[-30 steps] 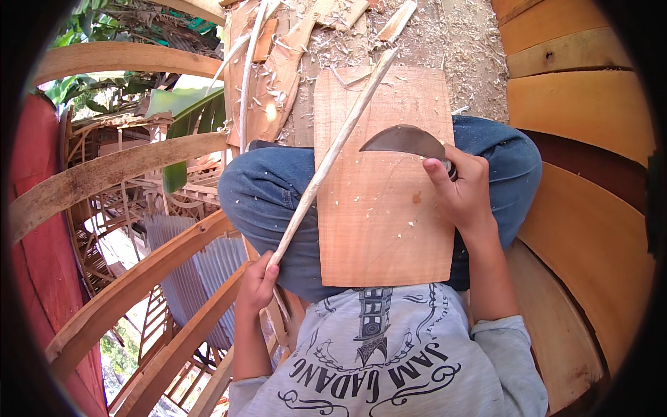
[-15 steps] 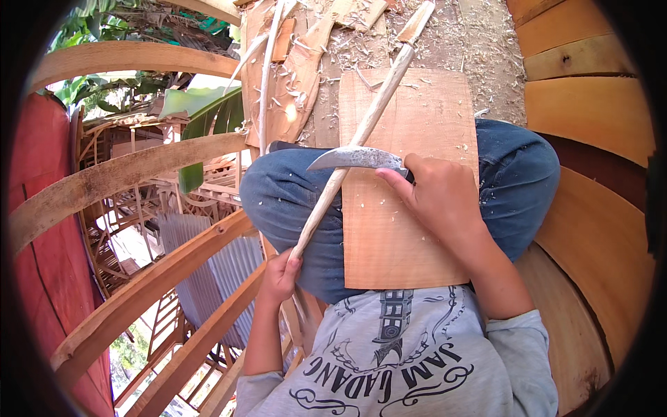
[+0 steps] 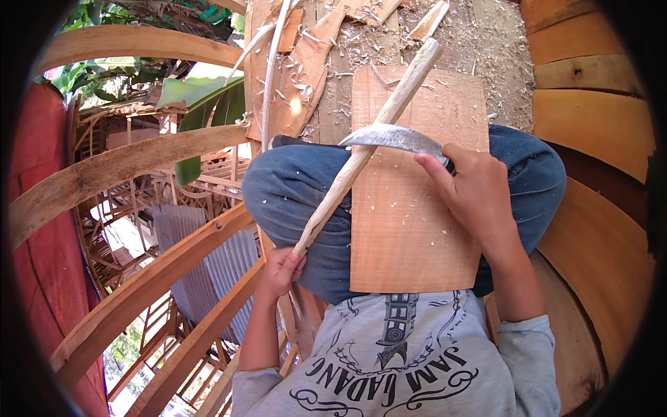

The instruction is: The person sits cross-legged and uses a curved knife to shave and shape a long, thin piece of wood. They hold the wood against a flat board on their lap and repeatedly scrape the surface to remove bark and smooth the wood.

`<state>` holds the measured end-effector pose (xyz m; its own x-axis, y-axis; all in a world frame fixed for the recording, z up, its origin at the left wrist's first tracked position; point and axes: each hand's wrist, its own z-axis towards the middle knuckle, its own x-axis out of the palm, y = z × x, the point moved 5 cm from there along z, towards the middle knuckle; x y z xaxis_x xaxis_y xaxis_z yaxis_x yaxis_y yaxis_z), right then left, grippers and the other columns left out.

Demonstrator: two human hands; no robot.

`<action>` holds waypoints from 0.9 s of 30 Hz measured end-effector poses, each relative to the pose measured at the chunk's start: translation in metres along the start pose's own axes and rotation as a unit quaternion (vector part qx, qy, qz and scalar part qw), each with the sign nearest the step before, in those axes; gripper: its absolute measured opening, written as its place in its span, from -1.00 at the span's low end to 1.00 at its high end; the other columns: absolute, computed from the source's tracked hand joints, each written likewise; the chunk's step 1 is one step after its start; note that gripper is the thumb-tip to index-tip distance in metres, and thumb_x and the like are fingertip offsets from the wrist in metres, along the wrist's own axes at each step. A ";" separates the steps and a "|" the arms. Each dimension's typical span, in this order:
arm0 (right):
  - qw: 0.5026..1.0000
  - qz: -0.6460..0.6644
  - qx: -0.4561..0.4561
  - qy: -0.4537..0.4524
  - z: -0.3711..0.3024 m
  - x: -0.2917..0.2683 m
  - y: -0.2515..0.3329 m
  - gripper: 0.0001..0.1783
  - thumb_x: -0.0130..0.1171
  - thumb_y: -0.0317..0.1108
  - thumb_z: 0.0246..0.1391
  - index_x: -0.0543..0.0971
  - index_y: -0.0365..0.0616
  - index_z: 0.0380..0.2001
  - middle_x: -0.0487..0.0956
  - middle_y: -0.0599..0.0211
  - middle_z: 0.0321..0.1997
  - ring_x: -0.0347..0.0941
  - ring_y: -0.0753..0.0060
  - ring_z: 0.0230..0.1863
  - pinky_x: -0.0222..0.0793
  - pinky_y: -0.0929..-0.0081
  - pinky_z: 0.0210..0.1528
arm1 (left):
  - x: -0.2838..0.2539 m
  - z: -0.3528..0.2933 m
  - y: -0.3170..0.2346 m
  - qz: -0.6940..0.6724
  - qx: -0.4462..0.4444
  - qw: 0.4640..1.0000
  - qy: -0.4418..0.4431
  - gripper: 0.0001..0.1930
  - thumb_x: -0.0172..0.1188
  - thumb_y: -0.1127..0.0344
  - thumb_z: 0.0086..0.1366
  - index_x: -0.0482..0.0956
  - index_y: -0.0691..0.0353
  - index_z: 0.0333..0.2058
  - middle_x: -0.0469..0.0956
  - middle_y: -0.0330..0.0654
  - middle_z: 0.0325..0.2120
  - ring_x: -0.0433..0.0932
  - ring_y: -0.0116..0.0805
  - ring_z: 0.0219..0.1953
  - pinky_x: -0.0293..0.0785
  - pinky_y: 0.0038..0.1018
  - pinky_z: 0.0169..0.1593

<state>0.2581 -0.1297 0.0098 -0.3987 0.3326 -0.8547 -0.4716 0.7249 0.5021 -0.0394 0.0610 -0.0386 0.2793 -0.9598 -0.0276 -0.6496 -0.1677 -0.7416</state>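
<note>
A pale, peeled wooden stick (image 3: 333, 198) slants across my lap, its near end gripped in my left hand (image 3: 281, 270). My right hand (image 3: 478, 186) is closed round the dark handle of a curved knife (image 3: 394, 137), thumb pressed near the base of the blade. The grey blade lies across the stick, its tip pointing left. Under stick and knife, a flat rectangular board (image 3: 417, 236) rests over my crossed legs, with a few small chips on it. Most of the knife's handle is hidden by my fingers.
Wood shavings (image 3: 486, 42) litter the plank floor ahead. Wood offcuts (image 3: 306, 83) and a long thin strip (image 3: 272, 76) lie at the far left. Curved wooden rails (image 3: 132, 156) run along my left, and a plank wall (image 3: 590, 125) stands on my right.
The knife and my right hand have shifted right and slightly away from me. The stick's far end has swung a little to the right; my left hand keeps its grip.
</note>
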 end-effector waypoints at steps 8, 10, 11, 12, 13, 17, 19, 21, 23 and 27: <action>1.000 -0.011 -0.004 0.009 0.006 0.010 0.009 -0.43 0.10 0.18 -0.01 0.52 -0.16 -0.69 0.45 0.13 -0.75 0.46 0.09 -0.66 0.32 0.28 -0.60 | -0.004 0.003 -0.002 -0.050 -0.054 0.997 0.034 -0.48 -0.02 -0.05 0.31 0.35 0.29 -0.64 0.21 -0.38 -0.76 0.14 -0.63 -0.71 0.02 -0.65 -0.66; 0.998 -0.032 0.058 -0.011 0.016 0.003 -0.008 -0.42 0.10 0.18 -0.01 0.51 -0.18 -0.69 0.45 0.13 -0.76 0.45 0.09 -0.66 0.31 0.28 -0.60 | -0.002 0.002 0.000 -0.041 -0.049 0.998 0.026 -0.48 -0.02 -0.05 0.31 0.36 0.30 -0.64 0.22 -0.37 -0.76 0.15 -0.63 -0.71 0.03 -0.65 -0.66; 0.998 -0.023 0.064 -0.017 0.017 0.001 -0.013 -0.41 0.10 0.18 0.00 0.51 -0.18 -0.69 0.44 0.12 -0.76 0.45 0.09 -0.66 0.31 0.28 -0.60 | -0.003 0.003 0.000 -0.035 -0.048 0.998 0.027 -0.48 -0.02 -0.05 0.31 0.36 0.30 -0.64 0.23 -0.37 -0.76 0.16 -0.63 -0.72 0.04 -0.64 -0.66; 0.997 -0.015 0.071 -0.024 0.018 -0.001 -0.016 -0.41 0.09 0.18 0.00 0.51 -0.19 -0.69 0.44 0.12 -0.76 0.45 0.08 -0.66 0.31 0.28 -0.60 | -0.004 0.003 0.000 -0.030 -0.047 0.998 0.027 -0.48 -0.01 -0.06 0.31 0.37 0.30 -0.64 0.23 -0.37 -0.77 0.17 -0.63 -0.72 0.04 -0.64 -0.66; 0.997 -0.007 0.076 -0.030 0.018 -0.003 -0.019 -0.41 0.09 0.18 0.00 0.51 -0.19 -0.69 0.44 0.12 -0.76 0.45 0.08 -0.66 0.31 0.28 -0.60 | -0.004 0.003 0.000 -0.021 -0.035 0.999 0.024 -0.47 -0.01 -0.07 0.30 0.37 0.30 -0.64 0.24 -0.37 -0.77 0.18 -0.62 -0.72 0.05 -0.64 -0.66; 0.999 -0.021 -0.041 0.011 0.002 0.004 0.018 -0.40 0.09 0.20 0.00 0.50 -0.18 -0.70 0.45 0.16 -0.77 0.45 0.12 -0.67 0.31 0.32 -0.62 | -0.001 0.002 0.001 0.010 0.002 1.000 -0.002 -0.44 -0.01 -0.11 0.29 0.37 0.30 -0.66 0.24 -0.37 -0.79 0.20 -0.62 -0.72 0.10 -0.62 -0.65; 0.998 -0.036 -0.040 0.016 0.004 0.005 0.021 -0.39 0.10 0.22 -0.03 0.50 -0.17 -0.71 0.45 0.18 -0.77 0.44 0.14 -0.68 0.30 0.33 -0.65 | 0.000 0.004 0.000 0.021 0.006 1.000 -0.012 -0.43 -0.01 -0.12 0.29 0.37 0.29 -0.67 0.25 -0.37 -0.79 0.21 -0.61 -0.72 0.12 -0.62 -0.64; 0.998 -0.052 -0.036 0.031 0.011 0.007 0.018 -0.38 0.13 0.26 -0.09 0.49 -0.16 -0.73 0.44 0.19 -0.78 0.44 0.17 -0.70 0.28 0.37 -0.68 | 0.000 0.002 0.001 0.025 -0.002 0.999 -0.025 -0.44 -0.01 -0.11 0.29 0.38 0.29 -0.67 0.25 -0.37 -0.79 0.23 -0.61 -0.72 0.14 -0.63 -0.63; 0.998 -0.056 -0.018 0.018 0.011 0.007 0.021 -0.38 0.14 0.27 -0.10 0.49 -0.15 -0.73 0.43 0.20 -0.78 0.44 0.18 -0.71 0.28 0.38 -0.69 | 0.002 0.002 0.000 0.027 0.004 0.999 -0.030 -0.45 -0.01 -0.10 0.30 0.38 0.29 -0.66 0.26 -0.36 -0.78 0.23 -0.61 -0.71 0.15 -0.63 -0.63; 0.995 -0.099 -0.026 0.001 0.014 0.011 0.019 -0.37 0.12 0.27 -0.09 0.54 -0.17 -0.68 0.43 0.17 -0.77 0.45 0.15 -0.68 0.31 0.33 -0.63 | 0.003 0.002 -0.001 0.028 0.011 0.999 -0.036 -0.48 -0.03 -0.04 0.32 0.38 0.27 -0.67 0.28 -0.36 -0.77 0.25 -0.60 -0.70 0.18 -0.61 -0.61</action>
<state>0.2553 -0.1037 0.0078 -0.2952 0.1843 -0.9375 -0.5819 0.7435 0.3294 -0.0362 0.0589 -0.0391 0.2934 -0.9487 -0.1181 -0.6509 -0.1078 -0.7514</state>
